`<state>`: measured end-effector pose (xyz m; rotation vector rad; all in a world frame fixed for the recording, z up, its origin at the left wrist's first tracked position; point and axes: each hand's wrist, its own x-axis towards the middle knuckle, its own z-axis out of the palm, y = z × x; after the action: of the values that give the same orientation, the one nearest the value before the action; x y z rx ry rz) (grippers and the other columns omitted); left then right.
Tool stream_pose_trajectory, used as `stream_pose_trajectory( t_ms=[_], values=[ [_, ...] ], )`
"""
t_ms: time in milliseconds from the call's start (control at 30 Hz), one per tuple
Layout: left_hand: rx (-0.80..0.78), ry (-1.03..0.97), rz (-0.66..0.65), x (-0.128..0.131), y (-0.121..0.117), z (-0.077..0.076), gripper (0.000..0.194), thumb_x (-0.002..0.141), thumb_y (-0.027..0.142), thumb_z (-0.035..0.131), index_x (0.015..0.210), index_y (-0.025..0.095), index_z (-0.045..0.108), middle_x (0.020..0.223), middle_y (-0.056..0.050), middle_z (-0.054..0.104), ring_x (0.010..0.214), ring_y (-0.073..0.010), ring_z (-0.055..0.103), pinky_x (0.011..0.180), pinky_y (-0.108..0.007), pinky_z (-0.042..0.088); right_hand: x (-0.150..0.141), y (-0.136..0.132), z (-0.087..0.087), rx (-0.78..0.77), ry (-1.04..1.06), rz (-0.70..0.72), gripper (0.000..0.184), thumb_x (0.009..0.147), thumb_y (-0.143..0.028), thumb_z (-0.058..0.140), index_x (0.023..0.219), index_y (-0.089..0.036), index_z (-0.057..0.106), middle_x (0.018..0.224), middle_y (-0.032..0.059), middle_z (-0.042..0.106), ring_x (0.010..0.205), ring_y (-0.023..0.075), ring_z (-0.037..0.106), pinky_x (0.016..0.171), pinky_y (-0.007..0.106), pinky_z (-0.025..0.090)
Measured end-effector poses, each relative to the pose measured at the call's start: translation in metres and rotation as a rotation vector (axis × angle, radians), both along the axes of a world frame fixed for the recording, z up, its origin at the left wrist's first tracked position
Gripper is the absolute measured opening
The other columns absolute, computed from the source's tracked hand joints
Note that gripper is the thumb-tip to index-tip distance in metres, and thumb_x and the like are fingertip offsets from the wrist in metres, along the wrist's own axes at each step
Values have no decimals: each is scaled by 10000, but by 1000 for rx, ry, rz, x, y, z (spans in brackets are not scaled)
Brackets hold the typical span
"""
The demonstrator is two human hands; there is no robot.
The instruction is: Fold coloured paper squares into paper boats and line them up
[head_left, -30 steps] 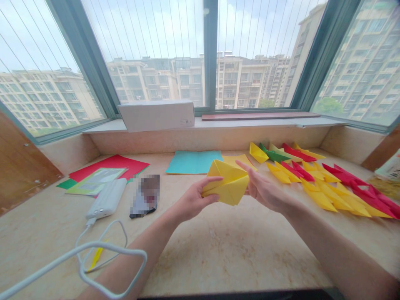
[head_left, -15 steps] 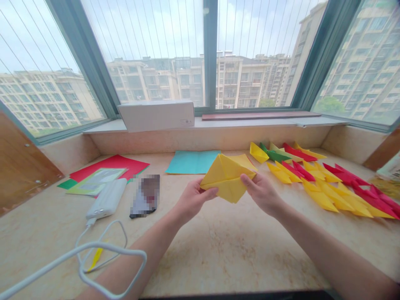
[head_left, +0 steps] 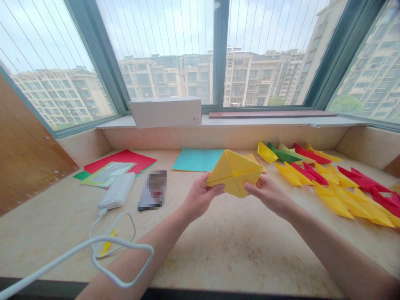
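Note:
A folded sheet of yellow paper (head_left: 236, 171), diamond-shaped with creases across its face, is held up above the counter between both hands. My left hand (head_left: 204, 192) pinches its left corner, thumb in front and fingers behind. At the right corner, my right hand (head_left: 265, 191) grips it the same way; the fingers behind the paper are hidden. Beyond the held piece lies a creased turquoise sheet (head_left: 198, 159), partly covered by it. Several folded paper boats in yellow, red and green stand to the right, among them a yellow boat (head_left: 266, 153) at the back.
On the left lie red paper (head_left: 140, 158), a clear packet (head_left: 109, 173), a white power bank (head_left: 118, 191) and a blurred-out phone-like object (head_left: 153, 191). A looped white cable (head_left: 125, 241) crosses the front left near my forearm. A white box (head_left: 165, 113) stands on the sill.
The yellow paper has tilted slightly in my hands, and my left thumb sits further along its lower edge. The whole view has shifted, so the counter's things appear further right.

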<state>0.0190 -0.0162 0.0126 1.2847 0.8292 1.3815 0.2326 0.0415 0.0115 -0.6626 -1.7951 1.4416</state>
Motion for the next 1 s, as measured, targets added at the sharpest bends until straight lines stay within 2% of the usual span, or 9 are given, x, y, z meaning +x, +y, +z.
stream_pose_trajectory(
  t_ms=[133, 233, 367, 467, 567, 667, 833, 933, 1000],
  values=[
    [112, 73, 55, 0, 1, 0, 250, 791, 277, 767, 983, 152, 668, 914, -39, 683, 853, -172, 610, 788, -292, 481, -6, -3, -8, -14, -34, 73, 352, 781, -484, 763, 967, -186, 742, 893, 76, 741, 784, 218, 698, 750, 384, 594],
    [116, 86, 7, -2, 1, 1, 249, 808, 294, 747, 1006, 161, 676, 944, -47, 682, 877, -185, 604, 815, -308, 473, -9, -3, -18, 44, -43, 3, 292, 838, -489, 703, 883, -208, 768, 857, 70, 759, 785, 234, 711, 780, 418, 595],
    [165, 210, -67, -6, 2, 2, 219, 849, 333, 697, 963, 146, 707, 958, -65, 676, 902, -205, 597, 826, -319, 463, -4, 0, -23, 258, -110, -140, 293, 849, -497, 685, 765, -234, 785, 872, 63, 778, 843, 273, 713, 785, 427, 583],
    [146, 269, -91, -10, 2, 1, 225, 869, 348, 670, 967, 149, 709, 922, -51, 673, 851, -189, 593, 778, -301, 460, 1, 0, -20, 368, -156, -140, 339, 877, -512, 641, 762, -227, 783, 837, 66, 780, 797, 268, 720, 722, 398, 585],
    [135, 350, -88, -11, 2, -1, 244, 876, 377, 653, 914, 143, 708, 839, -35, 658, 781, -172, 580, 724, -290, 452, 3, -1, -18, 387, -179, -73, 460, 944, -545, 515, 769, -208, 776, 775, 76, 776, 726, 245, 728, 677, 365, 588],
    [122, 381, -76, -9, 2, -3, 293, 873, 427, 650, 880, 139, 704, 795, -35, 652, 759, -170, 588, 714, -297, 470, 3, -3, -19, 391, -216, -107, 548, 980, -536, 438, 688, -200, 756, 705, 80, 767, 667, 230, 727, 663, 349, 586],
    [-48, 223, -163, -3, 2, -8, 495, 866, 584, 605, 1088, 142, 638, 973, -126, 704, 848, -220, 702, 730, -317, 553, 8, 1, -25, 585, -240, -246, 427, 970, -469, 496, 730, -217, 744, 720, 73, 760, 674, 238, 716, 665, 363, 568],
    [-141, 185, -218, -3, 0, -9, 645, 871, 661, 528, 1272, 156, 503, 800, -104, 709, 635, -192, 708, 574, -273, 551, 14, 9, -28, 689, -316, -281, 338, 963, -415, 521, 795, -223, 743, 732, 59, 746, 675, 233, 700, 645, 357, 550],
    [-151, 145, -305, -4, -2, -7, 702, 873, 676, 505, 1358, 174, 421, 764, -88, 707, 590, -192, 701, 534, -270, 547, 16, 13, -27, 710, -369, -239, 316, 973, -366, 506, 809, -222, 734, 714, 42, 722, 642, 209, 676, 611, 331, 534]
  ],
)
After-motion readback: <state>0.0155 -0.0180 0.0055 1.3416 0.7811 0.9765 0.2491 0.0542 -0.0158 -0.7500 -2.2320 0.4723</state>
